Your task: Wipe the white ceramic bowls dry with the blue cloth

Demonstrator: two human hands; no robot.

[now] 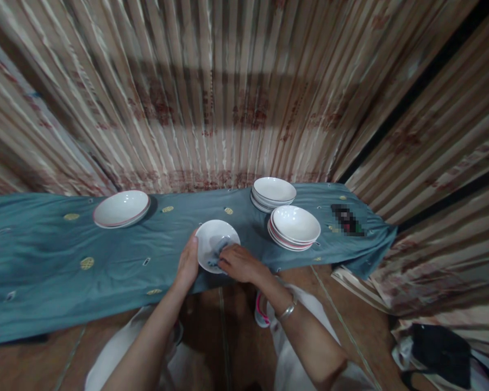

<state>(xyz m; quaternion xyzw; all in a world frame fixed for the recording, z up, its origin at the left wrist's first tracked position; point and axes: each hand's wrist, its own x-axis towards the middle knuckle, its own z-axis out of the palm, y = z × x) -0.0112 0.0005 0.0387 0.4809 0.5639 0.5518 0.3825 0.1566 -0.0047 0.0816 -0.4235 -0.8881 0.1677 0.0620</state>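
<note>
A shallow white bowl point(209, 239) is at the front edge of the table, tilted slightly towards me. My left hand point(188, 259) grips its left rim. Inside the bowl my right hand point(238, 262) has its fingers closed on a small blue-grey cloth point(225, 245), pressed against the inner surface. Most of the cloth is hidden under the fingers. A bangle circles my right wrist. To the right of the bowl stands a stack of white bowls point(296, 224), some with red rims.
Behind that stack is another pile of dark-rimmed white dishes point(274, 190). Red-rimmed dishes point(122, 209) sit at the left. A blurred dark object point(348, 220) lies at the right on the green tablecloth point(118, 260). A patterned curtain point(228, 108) hangs behind; a black bag point(442, 350) is at lower right.
</note>
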